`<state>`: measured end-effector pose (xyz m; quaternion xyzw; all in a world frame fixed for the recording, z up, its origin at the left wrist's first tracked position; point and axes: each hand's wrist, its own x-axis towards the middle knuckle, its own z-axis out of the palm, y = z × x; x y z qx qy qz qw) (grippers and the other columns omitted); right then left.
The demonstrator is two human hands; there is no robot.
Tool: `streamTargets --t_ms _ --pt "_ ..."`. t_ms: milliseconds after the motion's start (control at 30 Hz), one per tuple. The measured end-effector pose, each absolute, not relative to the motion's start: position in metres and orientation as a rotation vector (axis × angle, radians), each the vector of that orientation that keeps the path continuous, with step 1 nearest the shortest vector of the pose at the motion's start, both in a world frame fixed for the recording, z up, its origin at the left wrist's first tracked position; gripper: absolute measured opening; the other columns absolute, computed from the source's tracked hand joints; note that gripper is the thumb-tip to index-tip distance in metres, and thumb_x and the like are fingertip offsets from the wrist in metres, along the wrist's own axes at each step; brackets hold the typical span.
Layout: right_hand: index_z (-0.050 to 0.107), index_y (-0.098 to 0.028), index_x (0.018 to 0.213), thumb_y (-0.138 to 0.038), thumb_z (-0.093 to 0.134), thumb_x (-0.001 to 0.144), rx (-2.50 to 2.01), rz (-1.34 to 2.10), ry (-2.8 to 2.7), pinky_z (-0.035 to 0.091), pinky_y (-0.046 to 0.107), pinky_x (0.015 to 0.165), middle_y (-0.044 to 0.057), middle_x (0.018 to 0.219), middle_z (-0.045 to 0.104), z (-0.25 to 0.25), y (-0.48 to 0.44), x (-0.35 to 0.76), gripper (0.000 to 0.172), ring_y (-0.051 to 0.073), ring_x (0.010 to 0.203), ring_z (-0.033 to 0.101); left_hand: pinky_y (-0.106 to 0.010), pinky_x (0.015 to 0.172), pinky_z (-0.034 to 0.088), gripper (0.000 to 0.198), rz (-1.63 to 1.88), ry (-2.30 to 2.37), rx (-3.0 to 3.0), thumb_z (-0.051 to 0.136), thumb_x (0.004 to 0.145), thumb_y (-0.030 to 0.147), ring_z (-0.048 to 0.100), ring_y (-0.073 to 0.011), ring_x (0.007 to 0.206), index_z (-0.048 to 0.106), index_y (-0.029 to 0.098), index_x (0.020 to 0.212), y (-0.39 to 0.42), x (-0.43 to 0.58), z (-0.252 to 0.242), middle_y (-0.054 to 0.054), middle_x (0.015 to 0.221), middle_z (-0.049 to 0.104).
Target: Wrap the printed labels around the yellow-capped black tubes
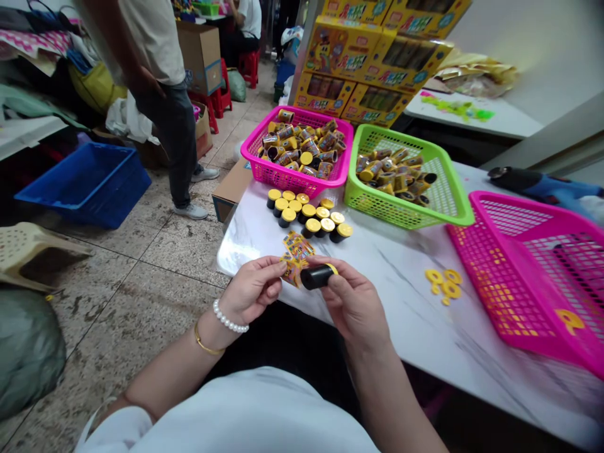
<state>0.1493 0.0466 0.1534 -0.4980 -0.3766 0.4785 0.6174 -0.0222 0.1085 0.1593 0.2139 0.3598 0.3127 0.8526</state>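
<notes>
My right hand [355, 301] grips a small black tub with a yellow lid [317, 276], held on its side above the near edge of the white marble table [401, 314]. My left hand [253, 289] pinches an orange printed sticker [292, 267] against the tub's end. More stickers [298, 246] lie on the table just behind. Beyond them stands a cluster of several upright black tubs with yellow lids [306, 215].
A pink basket [298, 179] and a green basket [443, 201] hold labelled tubs at the back. A larger pink basket [528, 277] sits at the right, loose yellow lids [444, 285] beside it. Another person [160, 82] stands at left near a blue crate [89, 182]. Yellow cartons [372, 50] are stacked behind.
</notes>
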Motion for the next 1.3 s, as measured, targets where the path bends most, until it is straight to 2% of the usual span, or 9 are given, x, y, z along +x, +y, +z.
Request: streamTargets --t_ms 233,433,533,767,933,1033,1167,1233,1300 --pt "0.073 -0.021 0.097 -0.036 0.078 0.081 -1.318 0.814 -1.002 0.059 0.038 0.089 0.007 0.103 0.075 0.166 0.038 0.144 0.023 0.023 0.099 0.071 -0.011 0.035 0.018 0.039 0.688 0.729 0.451 0.087 0.062 0.031 0.042 -0.0002 0.040 0.060 0.013 0.083 0.105 -0.017 0.153 0.001 0.066 0.062" --pt "0.065 -0.020 0.093 -0.039 0.077 0.081 -1.341 0.832 -0.907 0.062 0.031 0.068 0.006 0.087 0.077 0.165 0.038 0.129 0.025 0.020 0.075 0.074 -0.014 0.036 0.014 0.035 0.687 0.675 0.438 0.085 0.066 0.032 0.038 0.0007 0.039 0.060 0.012 0.080 0.103 -0.016 0.148 0.002 0.065 0.060" --pt "0.064 -0.020 0.094 -0.036 0.076 0.081 -1.357 0.753 -0.947 0.061 0.028 0.067 0.004 0.082 0.076 0.162 0.037 0.127 0.024 0.018 0.072 0.073 -0.014 0.036 0.013 0.035 0.686 0.665 0.413 0.085 0.065 0.031 0.037 0.0005 0.039 0.060 0.012 0.080 0.105 -0.019 0.149 0.001 0.064 0.060" --pt "0.064 -0.020 0.094 -0.038 0.074 0.083 -1.356 0.840 -1.017 0.061 0.030 0.069 0.005 0.085 0.076 0.166 0.037 0.130 0.023 0.018 0.071 0.072 -0.015 0.036 0.012 0.034 0.636 0.636 0.429 0.085 0.065 0.032 0.033 -0.0004 0.036 0.059 0.013 0.077 0.108 -0.022 0.151 0.005 0.053 0.053" --pt "0.066 -0.022 0.102 -0.029 0.078 0.081 -1.389 0.491 -1.100 0.057 0.026 0.065 0.005 0.095 0.075 0.156 0.030 0.126 0.025 0.017 0.077 0.071 -0.015 0.037 0.010 0.039 0.700 0.718 0.501 0.086 0.065 0.039 0.033 -0.0019 0.038 0.063 0.013 0.084 0.094 -0.026 0.152 0.006 0.050 0.050" --pt "0.068 -0.024 0.107 -0.024 0.081 0.078 -1.291 0.384 -1.141 0.058 0.029 0.074 0.005 0.101 0.074 0.149 0.025 0.125 0.031 0.019 0.088 0.071 -0.013 0.041 0.024 0.042 0.869 0.818 0.660 0.084 0.070 0.038 0.043 -0.0037 0.049 0.067 0.013 0.099 0.088 -0.031 0.156 0.001 0.063 0.058" --pt "0.069 -0.026 0.108 -0.023 0.082 0.078 -1.206 0.453 -1.183 0.058 0.030 0.072 0.003 0.098 0.071 0.148 0.024 0.126 0.033 0.019 0.086 0.069 -0.019 0.068 0.051 0.052 0.937 0.708 0.985 0.087 0.064 0.024 0.062 -0.0134 0.089 0.068 0.018 0.112 0.094 -0.036 0.164 -0.008 0.109 0.067" --pt "0.070 -0.027 0.110 -0.022 0.081 0.078 -1.199 0.503 -1.256 0.059 0.029 0.068 0.004 0.102 0.068 0.151 0.025 0.127 0.034 0.018 0.086 0.067 -0.023 0.072 0.053 0.045 0.784 0.611 1.052 0.088 0.064 0.024 0.063 -0.0143 0.088 0.070 0.015 0.104 0.101 -0.036 0.166 -0.008 0.104 0.069" --pt "0.070 -0.028 0.114 -0.023 0.079 0.080 -1.218 0.531 -1.352 0.059 0.029 0.066 0.006 0.111 0.063 0.155 0.025 0.130 0.036 0.019 0.093 0.066 -0.022 0.066 0.052 0.039 0.690 0.609 1.040 0.087 0.066 0.028 0.062 -0.0105 0.071 0.070 0.013 0.097 0.106 -0.036 0.166 -0.004 0.085 0.069"
